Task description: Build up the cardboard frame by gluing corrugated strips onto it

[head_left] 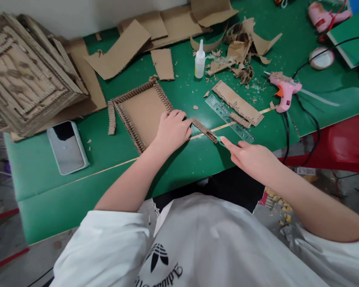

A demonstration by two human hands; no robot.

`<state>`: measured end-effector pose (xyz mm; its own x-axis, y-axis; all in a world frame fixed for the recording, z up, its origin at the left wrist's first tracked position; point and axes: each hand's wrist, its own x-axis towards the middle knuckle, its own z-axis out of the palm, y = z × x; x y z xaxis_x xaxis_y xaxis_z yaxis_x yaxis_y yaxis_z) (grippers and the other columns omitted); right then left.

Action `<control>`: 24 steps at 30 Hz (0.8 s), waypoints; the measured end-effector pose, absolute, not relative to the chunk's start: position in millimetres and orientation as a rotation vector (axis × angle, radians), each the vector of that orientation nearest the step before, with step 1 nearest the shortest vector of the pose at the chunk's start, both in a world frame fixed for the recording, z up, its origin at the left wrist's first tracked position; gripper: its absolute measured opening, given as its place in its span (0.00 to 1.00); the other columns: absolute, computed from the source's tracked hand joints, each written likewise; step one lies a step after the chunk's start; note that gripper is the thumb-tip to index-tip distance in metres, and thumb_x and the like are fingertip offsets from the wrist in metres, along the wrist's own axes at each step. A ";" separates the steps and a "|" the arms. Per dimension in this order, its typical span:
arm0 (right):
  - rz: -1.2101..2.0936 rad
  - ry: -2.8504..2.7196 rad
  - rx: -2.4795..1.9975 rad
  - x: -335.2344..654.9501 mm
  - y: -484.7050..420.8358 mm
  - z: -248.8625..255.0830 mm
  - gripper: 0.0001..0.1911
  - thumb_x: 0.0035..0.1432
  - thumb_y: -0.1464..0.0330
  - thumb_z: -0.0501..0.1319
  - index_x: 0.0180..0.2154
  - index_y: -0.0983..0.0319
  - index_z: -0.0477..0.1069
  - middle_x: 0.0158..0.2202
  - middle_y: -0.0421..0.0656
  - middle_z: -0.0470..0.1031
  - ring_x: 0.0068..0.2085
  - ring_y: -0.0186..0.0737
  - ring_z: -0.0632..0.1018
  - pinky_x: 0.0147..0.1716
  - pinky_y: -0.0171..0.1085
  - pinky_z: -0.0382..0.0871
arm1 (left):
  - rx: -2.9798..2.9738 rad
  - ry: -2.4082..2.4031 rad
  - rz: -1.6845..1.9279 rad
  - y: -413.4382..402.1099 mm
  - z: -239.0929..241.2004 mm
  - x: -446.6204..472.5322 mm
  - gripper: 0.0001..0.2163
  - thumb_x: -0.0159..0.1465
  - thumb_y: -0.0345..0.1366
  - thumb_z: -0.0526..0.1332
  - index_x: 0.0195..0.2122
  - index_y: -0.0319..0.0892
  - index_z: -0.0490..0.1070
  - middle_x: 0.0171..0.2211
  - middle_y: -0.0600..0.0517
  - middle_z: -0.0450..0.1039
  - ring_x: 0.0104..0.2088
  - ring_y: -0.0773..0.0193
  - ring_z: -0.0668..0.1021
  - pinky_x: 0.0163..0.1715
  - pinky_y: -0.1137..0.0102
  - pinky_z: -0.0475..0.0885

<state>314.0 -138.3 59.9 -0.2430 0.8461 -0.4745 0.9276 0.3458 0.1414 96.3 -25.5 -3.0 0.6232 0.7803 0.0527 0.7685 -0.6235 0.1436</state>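
My left hand [174, 128] is closed at the near end of a narrow corrugated cardboard strip [201, 126], pinching it against the table beside a shallow cardboard tray [145, 109] with ridged walls. My right hand [251, 157] is wrapped round a green-handled craft knife [220, 139], index finger stretched along it. The knife's tip meets the strip's other end; the blade is mostly hidden. Just beyond lie a clear plastic ruler [215, 104], a wider cardboard piece [237, 103] with its ridges partly bared, and a short ridged strip [239, 119].
A pink glue gun [285, 89] with black cords rests to the right. Behind the tray stands a glue bottle [200, 61], near torn cardboard scraps [241, 44]. A phone [68, 147] and a layered cardboard structure [30, 75] occupy the left. The green table's [179, 179] front edge runs close to my body.
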 end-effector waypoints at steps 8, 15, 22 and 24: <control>-0.186 2.158 1.566 323.0 -147.0 55.6 0.28 0.65 0.68 0.46 0.66 0.57 0.50 0.31 0.44 0.72 0.25 0.36 0.74 0.20 0.34 0.47 | 2.773 1.309 0.198 -25.9 -4.6 95.5 0.14 0.63 0.32 0.52 0.44 0.44 0.77 0.43 0.44 0.75 0.49 0.49 0.73 0.42 0.55 0.64; -0.168 2.165 1.570 331.6 -159.5 55.9 0.28 0.65 0.68 0.46 0.65 0.58 0.53 0.29 0.43 0.71 0.25 0.36 0.73 0.19 0.34 0.46 | 2.757 1.304 0.163 -26.2 -3.5 95.9 0.15 0.64 0.32 0.51 0.44 0.42 0.76 0.46 0.43 0.75 0.50 0.48 0.73 0.45 0.53 0.63; -0.160 2.140 1.580 333.1 -169.6 55.8 0.27 0.65 0.69 0.47 0.65 0.56 0.54 0.30 0.43 0.72 0.24 0.35 0.73 0.20 0.35 0.46 | 2.755 1.320 0.144 -27.1 -2.0 96.5 0.15 0.64 0.32 0.51 0.45 0.43 0.76 0.46 0.43 0.75 0.50 0.48 0.73 0.44 0.53 0.64; -0.160 2.124 1.584 332.9 -172.2 55.6 0.27 0.65 0.69 0.47 0.65 0.56 0.55 0.30 0.43 0.72 0.24 0.35 0.73 0.20 0.35 0.46 | 2.754 1.321 0.141 -27.2 -2.0 96.6 0.15 0.64 0.32 0.51 0.45 0.43 0.76 0.46 0.43 0.75 0.50 0.47 0.72 0.44 0.53 0.64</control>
